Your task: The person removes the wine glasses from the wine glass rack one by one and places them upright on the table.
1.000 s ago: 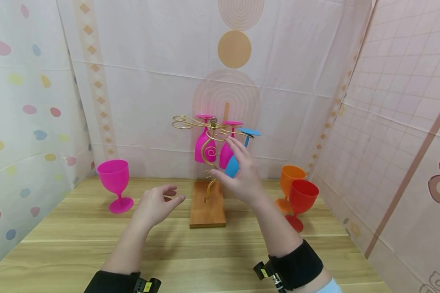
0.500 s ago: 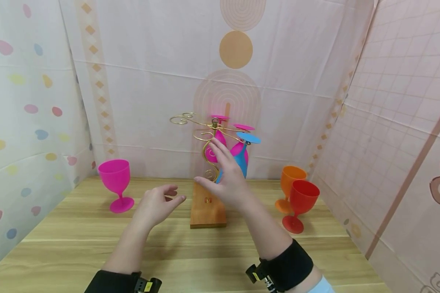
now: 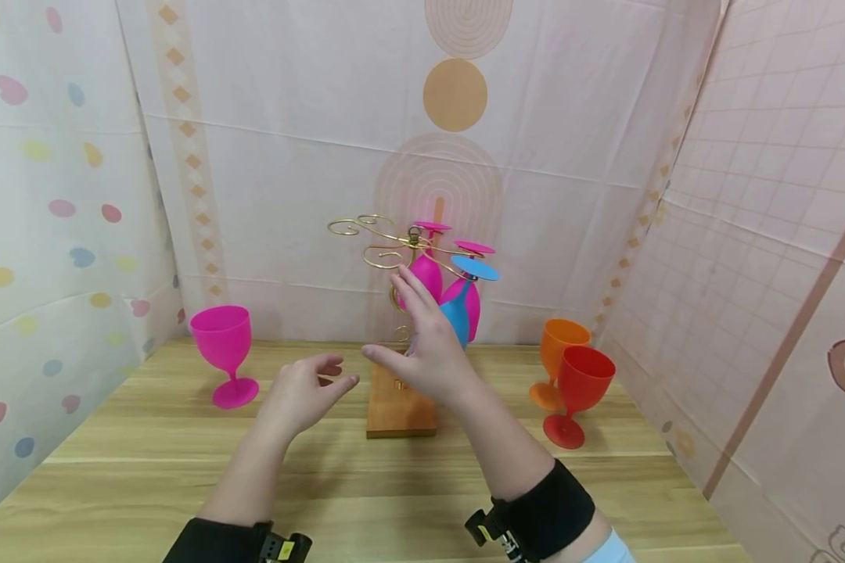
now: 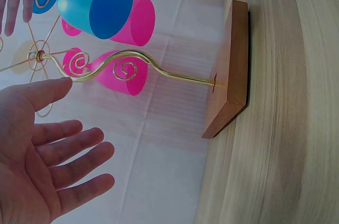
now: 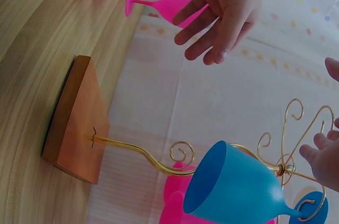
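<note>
A gold wire wine-glass rack (image 3: 411,241) rises on a curved stem from a wooden base (image 3: 400,414). By their feet hang a blue goblet (image 5: 238,187) and two pink goblets (image 4: 124,73), bowls down. My right hand (image 3: 433,344) is raised before the rack, fingers straight, fingertips right at a front wire loop; it hides part of the stem and the blue bowl. My left hand (image 3: 303,395) hovers left of the base, fingers loosely bent, holding nothing. In the left wrist view its palm (image 4: 26,166) faces the stem.
A pink goblet (image 3: 221,336) stands upright on the table (image 3: 324,500) at the left. Upright at the right are an orange goblet (image 3: 559,344) and a red goblet (image 3: 584,379), close together. Printed cloth walls (image 3: 289,195) enclose the table's back and sides.
The rack's top has turned, carrying the hanging blue and pink goblets round to the right. My right hand has moved left across the front of it. My left hand has stayed put.
</note>
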Demonstrator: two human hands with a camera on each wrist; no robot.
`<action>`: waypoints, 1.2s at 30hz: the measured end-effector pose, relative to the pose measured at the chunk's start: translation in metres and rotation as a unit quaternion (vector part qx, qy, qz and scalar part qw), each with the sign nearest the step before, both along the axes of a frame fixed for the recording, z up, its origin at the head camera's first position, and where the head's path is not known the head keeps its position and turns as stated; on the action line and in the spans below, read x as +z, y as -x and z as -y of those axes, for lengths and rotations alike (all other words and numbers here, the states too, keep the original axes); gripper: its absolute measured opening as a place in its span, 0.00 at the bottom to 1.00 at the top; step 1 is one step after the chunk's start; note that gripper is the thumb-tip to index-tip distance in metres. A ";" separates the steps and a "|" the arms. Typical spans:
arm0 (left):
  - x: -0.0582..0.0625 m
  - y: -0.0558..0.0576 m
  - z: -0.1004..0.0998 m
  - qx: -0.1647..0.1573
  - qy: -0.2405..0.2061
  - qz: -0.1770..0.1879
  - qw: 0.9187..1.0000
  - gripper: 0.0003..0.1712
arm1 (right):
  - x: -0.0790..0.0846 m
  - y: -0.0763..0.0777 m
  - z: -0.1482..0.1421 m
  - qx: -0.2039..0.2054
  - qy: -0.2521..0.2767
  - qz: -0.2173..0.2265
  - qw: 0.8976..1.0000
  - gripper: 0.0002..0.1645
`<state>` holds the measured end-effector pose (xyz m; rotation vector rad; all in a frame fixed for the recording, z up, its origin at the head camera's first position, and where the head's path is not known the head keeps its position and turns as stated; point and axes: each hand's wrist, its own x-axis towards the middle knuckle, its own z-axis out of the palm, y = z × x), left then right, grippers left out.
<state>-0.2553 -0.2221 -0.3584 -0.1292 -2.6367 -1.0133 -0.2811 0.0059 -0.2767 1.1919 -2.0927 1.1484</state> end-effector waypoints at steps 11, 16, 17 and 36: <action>0.001 -0.003 0.000 0.001 -0.002 0.004 1.000 0.36 | 0.000 -0.004 -0.015 0.022 0.031 0.015 0.999 0.42; 0.004 -0.001 -0.003 -0.001 0.001 -0.001 1.000 0.35 | -0.004 -0.002 -0.031 0.038 0.061 0.023 0.997 0.35; 0.004 -0.001 -0.004 -0.001 0.000 -0.004 1.000 0.34 | -0.005 -0.001 -0.035 0.039 0.067 0.027 0.997 0.34; 0.048 -0.008 -0.017 -0.021 0.060 -0.367 0.928 0.22 | -0.040 0.007 -0.095 -0.050 0.095 0.064 0.992 0.31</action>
